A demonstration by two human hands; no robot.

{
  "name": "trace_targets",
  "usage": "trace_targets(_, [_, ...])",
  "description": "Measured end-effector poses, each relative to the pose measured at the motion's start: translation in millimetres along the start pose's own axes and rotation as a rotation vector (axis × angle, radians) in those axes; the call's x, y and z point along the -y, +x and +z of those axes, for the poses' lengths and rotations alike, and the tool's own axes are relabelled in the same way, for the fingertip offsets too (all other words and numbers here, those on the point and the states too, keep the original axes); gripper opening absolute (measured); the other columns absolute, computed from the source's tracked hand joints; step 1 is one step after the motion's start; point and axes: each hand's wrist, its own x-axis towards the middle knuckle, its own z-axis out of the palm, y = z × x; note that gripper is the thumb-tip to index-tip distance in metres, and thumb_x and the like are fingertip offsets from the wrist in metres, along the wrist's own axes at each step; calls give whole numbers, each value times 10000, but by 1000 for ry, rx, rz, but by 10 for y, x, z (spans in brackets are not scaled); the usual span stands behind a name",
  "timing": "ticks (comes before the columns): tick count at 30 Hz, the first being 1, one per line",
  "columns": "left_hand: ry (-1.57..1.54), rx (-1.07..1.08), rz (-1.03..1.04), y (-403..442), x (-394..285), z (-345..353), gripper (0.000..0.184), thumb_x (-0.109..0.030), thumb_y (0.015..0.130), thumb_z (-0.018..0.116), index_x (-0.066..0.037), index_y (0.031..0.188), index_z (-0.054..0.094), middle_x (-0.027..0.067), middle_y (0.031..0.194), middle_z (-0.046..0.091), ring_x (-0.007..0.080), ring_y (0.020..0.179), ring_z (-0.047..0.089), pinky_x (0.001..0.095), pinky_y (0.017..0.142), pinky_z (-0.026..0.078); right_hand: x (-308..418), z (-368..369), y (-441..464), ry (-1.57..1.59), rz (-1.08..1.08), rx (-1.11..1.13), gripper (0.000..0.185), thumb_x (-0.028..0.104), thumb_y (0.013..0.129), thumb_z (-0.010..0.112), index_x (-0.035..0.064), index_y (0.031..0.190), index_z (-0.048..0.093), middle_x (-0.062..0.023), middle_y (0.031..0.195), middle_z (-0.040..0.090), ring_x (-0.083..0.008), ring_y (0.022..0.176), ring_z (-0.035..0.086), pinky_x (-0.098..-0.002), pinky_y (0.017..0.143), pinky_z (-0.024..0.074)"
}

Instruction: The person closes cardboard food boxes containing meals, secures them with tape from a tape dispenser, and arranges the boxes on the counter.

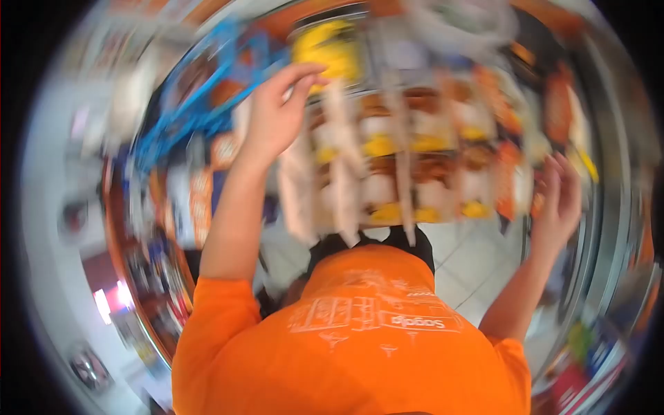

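Note:
My left hand [277, 111] is over the upper left of the food rows, beside a container of yellow food [328, 52]. Its thumb and fingertips are drawn together, and blur hides anything between them. Long pale strips [348, 197] run toward my body across the rows. Portions [380, 190] with brown, white and yellow parts lie in two rows on a board. On the right, my right hand [564, 197] is raised with its fingers apart and nothing visible in it, close to orange packets [507, 176].
Blue plastic bags [200, 104] lie at the upper left. A clear plastic bag [470, 21] is at the far edge, near a dark pan-like object [543, 45]. Shelves with goods [155, 263] stand on the left; tiled floor [477, 256] shows below the board.

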Motion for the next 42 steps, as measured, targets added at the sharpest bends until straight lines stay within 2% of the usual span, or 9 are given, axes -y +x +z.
trace_targets(6, [-358, -712, -249, -1952, 1203, -1217, 220, 18, 948, 481, 35, 1109, 631, 112, 1025, 722, 184, 979, 681, 291, 900, 501, 685, 1684, -687, 1, -493, 602, 278, 17, 954, 563, 10, 1229, 602, -150, 1293, 608, -137, 952, 636, -267, 799, 493])
trace_targets(10, [-148, -979, -529, -3022, 1798, -1307, 219, 51, 917, 477, 35, 1072, 631, 109, 983, 715, 178, 961, 674, 288, 886, 505, 1058, 2450, -1624, 123, -380, 1138, 292, 0, 942, 573, 21, 1232, 600, -110, 1360, 561, -176, 1094, 610, -284, 873, 502])
trace_targets(12, [-120, -769, -432, -3184, 2049, -1293, 192, 31, 902, 515, 32, 1048, 640, 142, 933, 706, 240, 947, 673, 342, 893, 511, 1043, 2850, -2167, 257, -24, 1298, 353, 56, 965, 583, 25, 1314, 544, -112, 1397, 529, -208, 1235, 546, -308, 946, 484])
trace_targets(16, [220, -471, -328, -3076, 2690, -1276, 236, -61, 912, 550, 32, 1119, 616, 193, 1031, 681, 324, 992, 647, 432, 926, 501, 777, 3829, -3172, -1, 211, 1127, 526, 207, 1015, 547, 30, 1473, 360, -183, 1464, 441, -262, 1397, 394, -385, 1097, 366])
trace_targets(18, [234, -316, -612, -3074, 3063, -1006, 391, -179, 915, 589, 26, 1245, 552, 221, 1159, 630, 392, 1063, 602, 495, 951, 478, 257, 4271, -3462, -77, 153, 1031, 537, 222, 1016, 540, 15, 1475, 351, -201, 1460, 436, -284, 1392, 396, -390, 1103, 354])
trace_targets(26, [55, -424, -581, -3463, 3336, -426, 598, -233, 918, 615, 56, 1400, 408, 225, 1225, 584, 407, 1197, 513, 480, 985, 433, -436, 4648, -3654, -172, 293, 658, 563, 228, 1002, 523, -14, 1477, 341, -226, 1406, 455, -314, 1275, 473, -408, 1098, 345])
trace_targets(31, [-198, -306, -655, -3560, 3210, -562, 656, -261, 921, 618, 4, 1463, 361, 237, 1302, 553, 390, 1246, 490, 490, 1029, 389, -546, 4684, -3496, -298, -160, 780, 529, 196, 1010, 495, 6, 1478, 338, -220, 1267, 546, -266, 1099, 565, -389, 988, 441])
trace_targets(35, [117, -428, -528, -3736, 3300, -469, 692, -346, 965, 541, -14, 1511, 275, 281, 1391, 485, 409, 1319, 439, 531, 1107, 302, -338, 4756, -3396, 16, 192, 977, 499, 166, 1030, 467, 17, 1470, 283, -154, 1293, 562, -236, 1097, 585, -363, 947, 479])
trace_targets(42, [136, -521, -530, -3662, 3356, -221, 661, -330, 979, 501, -34, 1519, 259, 250, 1410, 467, 400, 1346, 412, 542, 1111, 294, -293, 4808, -2917, -638, -204, 976, 580, 396, 975, 562, -39, 1340, 443, -260, 1174, 646, -401, 1100, 638, -430, 915, 495])
